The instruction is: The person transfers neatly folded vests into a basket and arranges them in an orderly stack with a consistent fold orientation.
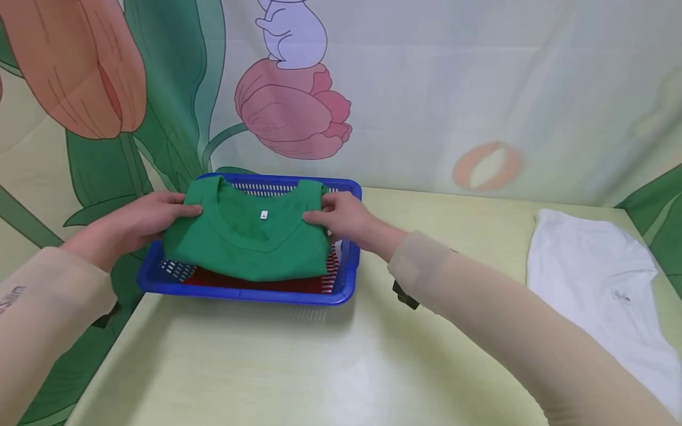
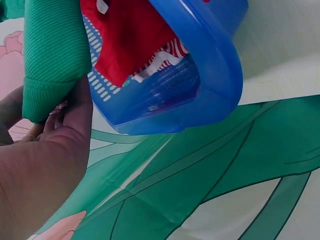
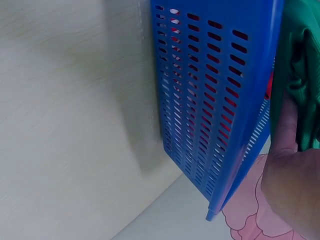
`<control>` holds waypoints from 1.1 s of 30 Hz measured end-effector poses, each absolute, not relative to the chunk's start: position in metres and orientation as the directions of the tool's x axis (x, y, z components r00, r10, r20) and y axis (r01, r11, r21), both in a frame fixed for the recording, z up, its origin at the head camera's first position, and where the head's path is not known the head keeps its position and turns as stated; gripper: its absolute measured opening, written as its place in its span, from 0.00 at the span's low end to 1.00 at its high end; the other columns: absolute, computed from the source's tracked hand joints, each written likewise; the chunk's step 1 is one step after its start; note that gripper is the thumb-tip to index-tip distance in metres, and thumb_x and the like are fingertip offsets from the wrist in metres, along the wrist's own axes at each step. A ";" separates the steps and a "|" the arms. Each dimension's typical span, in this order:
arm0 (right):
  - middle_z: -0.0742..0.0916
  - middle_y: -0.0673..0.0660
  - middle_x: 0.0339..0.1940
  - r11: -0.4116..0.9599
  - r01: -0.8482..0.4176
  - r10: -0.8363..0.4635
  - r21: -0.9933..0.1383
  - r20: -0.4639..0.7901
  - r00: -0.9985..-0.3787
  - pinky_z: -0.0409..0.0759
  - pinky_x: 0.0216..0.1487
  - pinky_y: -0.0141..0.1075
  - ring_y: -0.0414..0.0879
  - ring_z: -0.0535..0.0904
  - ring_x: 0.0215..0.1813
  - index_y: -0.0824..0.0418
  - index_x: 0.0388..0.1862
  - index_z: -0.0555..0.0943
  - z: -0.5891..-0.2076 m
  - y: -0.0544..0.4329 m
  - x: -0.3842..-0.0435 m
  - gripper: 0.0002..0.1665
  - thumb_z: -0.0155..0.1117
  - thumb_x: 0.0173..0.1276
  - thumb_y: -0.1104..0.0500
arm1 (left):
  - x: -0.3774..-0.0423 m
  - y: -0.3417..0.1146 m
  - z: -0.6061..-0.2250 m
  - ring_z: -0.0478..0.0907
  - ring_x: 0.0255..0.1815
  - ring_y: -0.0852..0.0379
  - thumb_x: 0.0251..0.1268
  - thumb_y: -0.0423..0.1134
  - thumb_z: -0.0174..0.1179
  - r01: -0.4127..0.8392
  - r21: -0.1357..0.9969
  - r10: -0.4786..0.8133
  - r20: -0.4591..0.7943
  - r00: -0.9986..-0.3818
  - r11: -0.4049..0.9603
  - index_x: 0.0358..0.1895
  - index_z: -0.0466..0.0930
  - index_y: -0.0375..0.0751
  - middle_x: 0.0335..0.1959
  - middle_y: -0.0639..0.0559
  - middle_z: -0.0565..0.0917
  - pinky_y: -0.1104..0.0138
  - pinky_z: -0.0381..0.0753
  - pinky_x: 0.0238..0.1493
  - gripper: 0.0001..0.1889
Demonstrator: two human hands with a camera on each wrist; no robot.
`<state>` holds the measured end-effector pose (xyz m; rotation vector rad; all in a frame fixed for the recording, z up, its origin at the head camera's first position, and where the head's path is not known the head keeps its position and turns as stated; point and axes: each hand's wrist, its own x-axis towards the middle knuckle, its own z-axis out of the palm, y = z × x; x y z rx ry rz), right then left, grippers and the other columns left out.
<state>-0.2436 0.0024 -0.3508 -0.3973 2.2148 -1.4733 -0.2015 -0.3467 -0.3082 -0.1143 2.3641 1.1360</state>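
Note:
A folded green shirt (image 1: 250, 248) with a small white neck label is held over the blue plastic basket (image 1: 240, 294). My left hand (image 1: 154, 216) grips its left side, thumb on top; in the left wrist view the fingers of that hand (image 2: 60, 125) curl under the ribbed green cloth. On the other side my right hand (image 1: 346, 219) pinches the shirt near the shoulder. The right wrist view shows the thumb of this hand (image 3: 286, 125) along the green fabric. Under the shirt, inside the basket, lie a red garment (image 2: 135, 40) and a red-and-white striped cloth (image 2: 170, 55).
A white folded shirt (image 1: 597, 284) with a small dark print lies at the right end of the pale table (image 1: 298, 367). Behind the table hangs a curtain (image 1: 405, 106) with tulips and a white animal. The basket stands at the table's back left, close to this curtain.

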 end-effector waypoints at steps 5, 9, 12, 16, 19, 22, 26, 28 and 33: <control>0.87 0.58 0.43 0.430 -0.001 -0.470 -0.903 -0.222 -0.854 0.92 0.41 0.40 0.45 0.85 0.40 0.68 0.55 0.81 -0.356 -0.002 -0.245 0.16 0.68 0.80 0.57 | -0.204 -0.348 -0.316 0.61 0.80 0.26 0.91 0.46 0.39 -0.279 0.690 0.139 -0.484 -0.864 0.668 0.84 0.36 0.22 0.81 0.22 0.56 0.35 0.60 0.80 0.37; 0.86 0.57 0.41 0.465 -0.021 -0.476 -0.885 -0.230 -0.849 0.92 0.44 0.41 0.44 0.85 0.38 0.68 0.56 0.81 -0.358 -0.007 -0.245 0.16 0.68 0.80 0.57 | -0.206 -0.349 -0.322 0.62 0.79 0.26 0.91 0.46 0.39 -0.284 0.675 0.130 -0.494 -0.860 0.681 0.84 0.37 0.21 0.80 0.22 0.58 0.36 0.61 0.79 0.37; 0.84 0.54 0.35 0.502 -0.052 -0.483 -0.863 -0.230 -0.845 0.92 0.46 0.45 0.43 0.83 0.34 0.68 0.54 0.82 -0.359 -0.011 -0.245 0.15 0.68 0.80 0.57 | -0.208 -0.348 -0.326 0.62 0.79 0.26 0.91 0.44 0.40 -0.285 0.668 0.132 -0.501 -0.855 0.687 0.83 0.37 0.20 0.80 0.21 0.58 0.36 0.63 0.79 0.37; 0.80 0.51 0.28 0.564 -0.118 -0.502 -0.818 -0.226 -0.835 0.91 0.48 0.49 0.42 0.80 0.28 0.67 0.47 0.81 -0.362 -0.015 -0.245 0.13 0.68 0.79 0.56 | -0.210 -0.344 -0.330 0.58 0.80 0.24 0.91 0.42 0.41 -0.272 0.651 0.132 -0.501 -0.856 0.708 0.82 0.36 0.19 0.80 0.19 0.56 0.35 0.62 0.78 0.36; 0.81 0.51 0.27 0.601 -0.152 -0.509 -0.785 -0.228 -0.830 0.91 0.48 0.48 0.43 0.82 0.28 0.66 0.46 0.80 -0.363 -0.017 -0.247 0.13 0.68 0.80 0.55 | -0.211 -0.341 -0.332 0.55 0.80 0.22 0.90 0.41 0.41 -0.260 0.628 0.120 -0.496 -0.860 0.733 0.82 0.36 0.18 0.80 0.18 0.52 0.34 0.61 0.78 0.37; 0.83 0.51 0.28 0.631 -0.180 -0.513 -0.755 -0.233 -0.826 0.91 0.47 0.47 0.50 0.87 0.31 0.66 0.46 0.80 -0.364 -0.017 -0.249 0.13 0.67 0.80 0.55 | -0.212 -0.339 -0.334 0.55 0.80 0.22 0.90 0.41 0.42 -0.255 0.603 0.104 -0.494 -0.863 0.756 0.82 0.37 0.18 0.79 0.17 0.52 0.33 0.60 0.78 0.36; 0.81 0.52 0.26 0.654 -0.242 -0.538 -0.716 -0.216 -0.815 0.91 0.43 0.43 0.57 0.91 0.37 0.65 0.41 0.78 -0.362 -0.019 -0.252 0.13 0.67 0.80 0.56 | -0.213 -0.337 -0.335 0.56 0.78 0.21 0.89 0.40 0.41 -0.272 0.577 0.076 -0.507 -0.859 0.770 0.81 0.39 0.17 0.78 0.17 0.52 0.33 0.60 0.78 0.35; 0.79 0.52 0.25 0.659 -0.265 -0.549 -0.704 -0.210 -0.809 0.91 0.41 0.41 0.57 0.91 0.37 0.63 0.37 0.76 -0.361 -0.021 -0.254 0.14 0.67 0.80 0.56 | -0.214 -0.337 -0.336 0.55 0.79 0.20 0.89 0.40 0.41 -0.279 0.562 0.067 -0.516 -0.854 0.779 0.81 0.37 0.15 0.78 0.15 0.51 0.33 0.60 0.78 0.36; 0.78 0.52 0.24 0.699 -0.309 -0.563 -0.645 -0.229 -0.794 0.89 0.36 0.35 0.51 0.89 0.30 0.61 0.34 0.74 -0.362 -0.024 -0.258 0.16 0.67 0.80 0.56 | -0.217 -0.333 -0.342 0.55 0.78 0.17 0.87 0.37 0.41 -0.243 0.504 0.046 -0.495 -0.867 0.829 0.78 0.39 0.10 0.77 0.11 0.49 0.32 0.60 0.78 0.36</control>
